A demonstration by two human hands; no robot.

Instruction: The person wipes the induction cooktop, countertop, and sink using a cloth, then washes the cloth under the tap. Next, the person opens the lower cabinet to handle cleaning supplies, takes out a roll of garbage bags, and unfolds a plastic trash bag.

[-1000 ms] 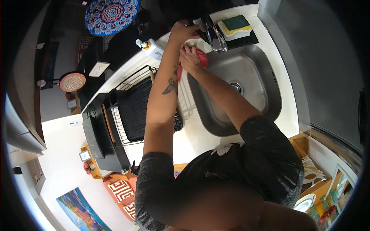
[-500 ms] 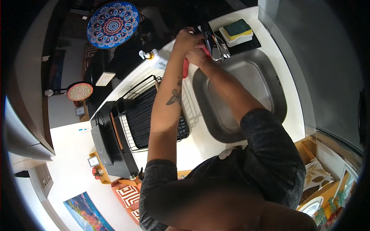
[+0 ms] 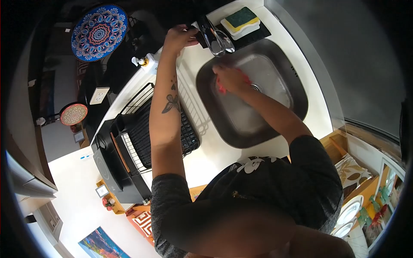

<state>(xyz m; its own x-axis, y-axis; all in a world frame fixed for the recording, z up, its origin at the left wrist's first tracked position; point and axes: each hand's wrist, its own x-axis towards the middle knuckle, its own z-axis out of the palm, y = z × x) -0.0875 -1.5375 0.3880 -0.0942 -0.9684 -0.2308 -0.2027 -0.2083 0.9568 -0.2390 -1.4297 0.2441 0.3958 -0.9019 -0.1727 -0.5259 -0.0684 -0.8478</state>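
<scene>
A red cloth point(image 3: 222, 85) is bunched under my right hand point(image 3: 232, 80), low inside the steel sink point(image 3: 254, 138) near the drain. The fingers are closed on the cloth, and part of it sticks out on both sides of the hand. My left hand point(image 3: 180, 38) is beside the chrome faucet point(image 3: 214, 40). Its thumb and fingers are at the left end of the black mat point(image 3: 252, 38) under the faucet and seem to pinch it, though the fingertips are partly hidden. A green and yellow sponge point(image 3: 241, 18) rests in a white holder point(image 3: 243, 30) on that mat.
Left of the sink stands a black dish rack point(image 3: 142, 133), with a white soap dispenser point(image 3: 150, 63) behind it. An induction cooktop point(image 3: 106, 167) is farther left. A blue patterned plate point(image 3: 100, 33) hangs on the dark wall. A pale raised edge point(image 3: 301, 49) borders the counter at right.
My right hand has moved from beside the faucet down into the sink, carrying the red cloth. My left hand remains near the faucet. The whole view has shifted slightly.
</scene>
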